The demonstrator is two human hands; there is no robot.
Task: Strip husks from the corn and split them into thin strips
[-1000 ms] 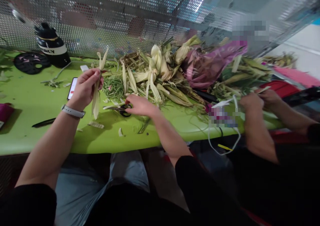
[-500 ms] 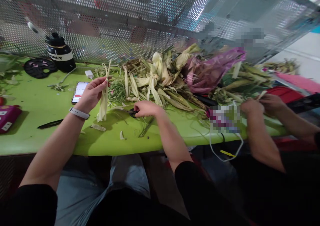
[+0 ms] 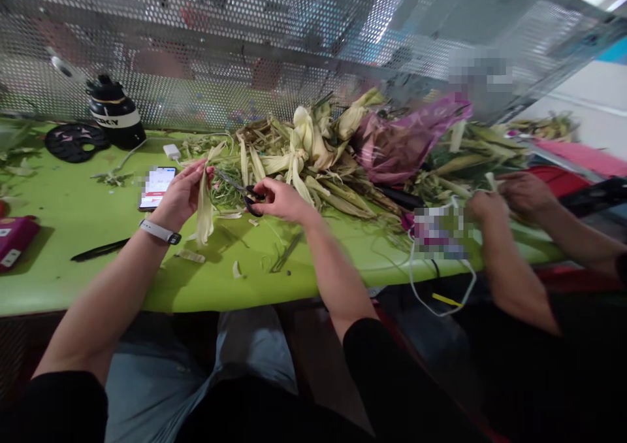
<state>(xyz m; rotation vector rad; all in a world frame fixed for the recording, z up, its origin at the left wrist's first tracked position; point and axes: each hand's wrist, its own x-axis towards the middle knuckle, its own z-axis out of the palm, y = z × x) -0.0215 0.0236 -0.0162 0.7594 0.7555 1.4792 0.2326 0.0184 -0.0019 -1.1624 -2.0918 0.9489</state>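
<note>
Two hands work over the green tabletop, one thing in each. The left hand pinches one corn husk bundle near its upper end; the right hand is closed around the handles of one pair of scissors. The husk bundle hangs upright just above the tabletop or touching it, which I cannot tell; it is pale yellow-green, thin and dry-looking, wider and ragged at its lower end, with a short tuft above the fingers. The scissors have black handles and slim grey blades that slant up toward the husk bundle; how far the blades are parted is too small to tell.

One smartwatch with a pale band sits on the left wrist. Nearby lie one lit phone, one white charger and one slim black tool, partly hidden by the forearm. Farther left are one black bottle, one flat black oval thing and one purple box. Beyond the right hand, a husk pile, too tangled to count, reaches one pink plastic bag. At the far right are a co-worker's two hands.
</note>
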